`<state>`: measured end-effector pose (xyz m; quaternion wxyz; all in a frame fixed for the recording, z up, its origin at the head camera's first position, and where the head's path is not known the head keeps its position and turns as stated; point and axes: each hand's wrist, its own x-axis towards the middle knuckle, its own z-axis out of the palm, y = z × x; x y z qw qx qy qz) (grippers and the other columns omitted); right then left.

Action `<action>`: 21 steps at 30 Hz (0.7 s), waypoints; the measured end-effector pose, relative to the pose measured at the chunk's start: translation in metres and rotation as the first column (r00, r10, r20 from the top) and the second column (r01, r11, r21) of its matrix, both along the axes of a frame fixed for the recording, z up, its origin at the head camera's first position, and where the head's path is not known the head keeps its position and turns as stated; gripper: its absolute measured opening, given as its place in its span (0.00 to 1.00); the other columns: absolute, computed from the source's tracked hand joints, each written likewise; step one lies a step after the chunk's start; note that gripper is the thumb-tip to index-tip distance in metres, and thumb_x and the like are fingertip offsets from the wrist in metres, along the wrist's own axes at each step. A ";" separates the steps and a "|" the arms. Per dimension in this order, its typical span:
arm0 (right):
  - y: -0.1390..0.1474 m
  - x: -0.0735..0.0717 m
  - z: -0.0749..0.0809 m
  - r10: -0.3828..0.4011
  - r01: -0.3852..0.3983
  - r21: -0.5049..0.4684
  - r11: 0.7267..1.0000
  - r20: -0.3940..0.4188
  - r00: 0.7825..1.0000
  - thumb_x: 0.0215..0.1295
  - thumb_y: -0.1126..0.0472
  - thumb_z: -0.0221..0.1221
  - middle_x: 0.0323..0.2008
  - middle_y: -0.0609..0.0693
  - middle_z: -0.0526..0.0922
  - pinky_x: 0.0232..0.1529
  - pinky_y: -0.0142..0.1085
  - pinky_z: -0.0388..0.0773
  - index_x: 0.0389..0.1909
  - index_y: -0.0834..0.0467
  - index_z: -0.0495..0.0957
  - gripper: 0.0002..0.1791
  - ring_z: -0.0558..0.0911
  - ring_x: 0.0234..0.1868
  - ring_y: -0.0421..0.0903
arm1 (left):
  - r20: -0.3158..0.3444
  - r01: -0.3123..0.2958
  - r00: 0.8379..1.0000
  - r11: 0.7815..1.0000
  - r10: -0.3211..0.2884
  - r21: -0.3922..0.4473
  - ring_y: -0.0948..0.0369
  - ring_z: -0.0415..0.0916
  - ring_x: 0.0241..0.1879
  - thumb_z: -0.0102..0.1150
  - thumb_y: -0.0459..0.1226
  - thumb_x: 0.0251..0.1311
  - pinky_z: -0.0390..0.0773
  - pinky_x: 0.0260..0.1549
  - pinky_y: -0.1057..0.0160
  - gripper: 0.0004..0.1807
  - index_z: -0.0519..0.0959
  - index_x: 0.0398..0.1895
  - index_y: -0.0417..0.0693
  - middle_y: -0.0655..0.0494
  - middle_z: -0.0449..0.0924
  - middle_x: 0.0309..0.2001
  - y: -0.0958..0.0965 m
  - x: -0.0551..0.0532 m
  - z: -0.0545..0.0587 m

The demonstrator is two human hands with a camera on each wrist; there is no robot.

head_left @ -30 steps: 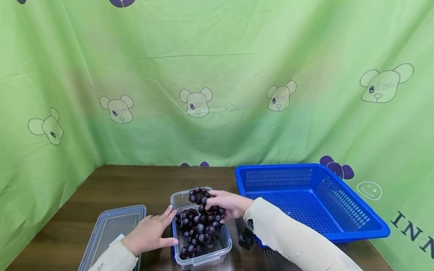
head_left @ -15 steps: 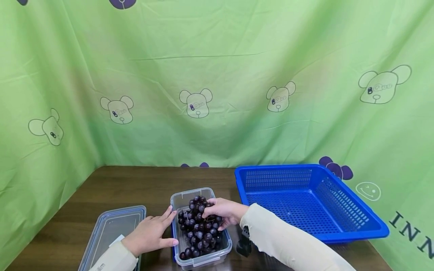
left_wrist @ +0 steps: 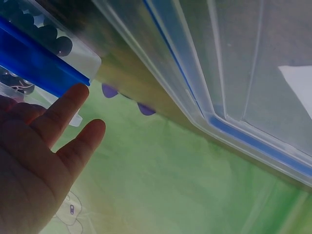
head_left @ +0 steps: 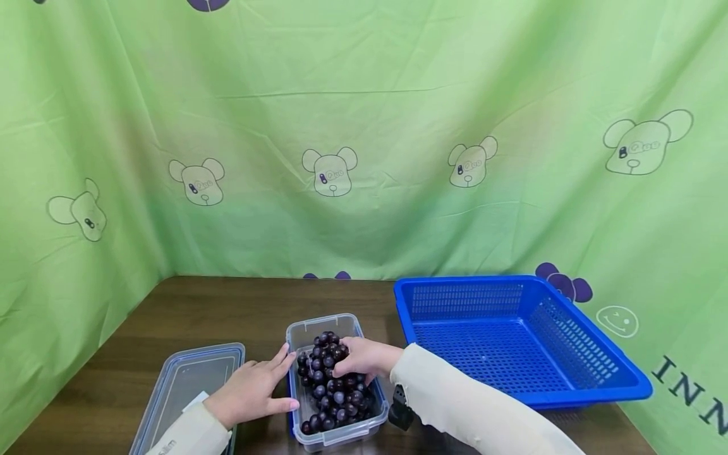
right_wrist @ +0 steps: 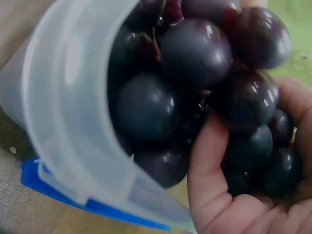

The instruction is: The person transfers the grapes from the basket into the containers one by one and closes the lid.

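A bunch of dark purple grapes (head_left: 335, 401) lies in a clear plastic food container (head_left: 295, 332). My right hand (head_left: 366, 357) reaches in over the container's right side and grips the upper part of the bunch. Up close, the right wrist view has my thumb (right_wrist: 209, 165) pressed among the grapes (right_wrist: 195, 53), with the other fingers partly hidden behind them. My left hand (head_left: 250, 392) spreads along the container's left side, its fingertips at the rim. A blue clip (left_wrist: 39, 58) on that side shows beside my left fingers in the left wrist view.
A clear lid (head_left: 196, 373) with a blue seal lies on the brown table (head_left: 256, 309) to the left, partly under the left forearm. On the right stands a large blue plastic basket (head_left: 489, 354), close to the right sleeve. A green printed cloth (head_left: 364, 234) hangs behind.
My right hand has moved down and left with the upper part of the grape bunch, which sits lower in the container. The left hand has kept its place at the rim.
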<state>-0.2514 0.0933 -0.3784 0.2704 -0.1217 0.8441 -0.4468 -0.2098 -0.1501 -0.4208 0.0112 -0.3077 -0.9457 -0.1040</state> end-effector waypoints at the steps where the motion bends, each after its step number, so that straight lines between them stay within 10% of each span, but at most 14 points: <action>1: -0.001 0.000 0.000 0.012 -0.011 0.010 1.000 -0.017 1.000 0.49 0.69 0.62 0.45 0.58 0.77 0.35 0.58 0.78 0.57 0.67 0.68 0.30 0.78 0.44 0.57 | -0.005 0.003 1.000 1.000 -0.003 0.001 0.44 0.75 0.53 0.54 0.60 0.59 0.74 0.46 0.43 0.44 0.65 0.66 0.32 0.33 0.61 0.67 0.000 0.000 0.000; 15: 0.002 -0.003 0.020 0.190 -0.141 0.243 0.960 -0.192 0.963 0.47 0.66 0.66 0.47 0.58 0.77 0.30 0.40 0.77 0.60 0.69 0.68 0.35 0.76 0.37 0.47 | 0.013 0.001 1.000 1.000 -0.001 0.009 0.43 0.75 0.54 0.54 0.59 0.59 0.73 0.46 0.42 0.44 0.65 0.66 0.32 0.32 0.60 0.67 0.000 -0.001 0.002; 21: 0.015 -0.015 0.034 0.279 -0.195 0.298 0.934 -0.271 0.921 0.47 0.67 0.67 0.34 0.50 0.81 0.28 0.31 0.71 0.53 0.66 0.76 0.28 0.73 0.26 0.38 | 0.014 0.001 1.000 1.000 -0.001 -0.003 0.43 0.76 0.53 0.54 0.60 0.59 0.73 0.47 0.42 0.45 0.64 0.67 0.32 0.32 0.60 0.67 0.001 0.000 0.002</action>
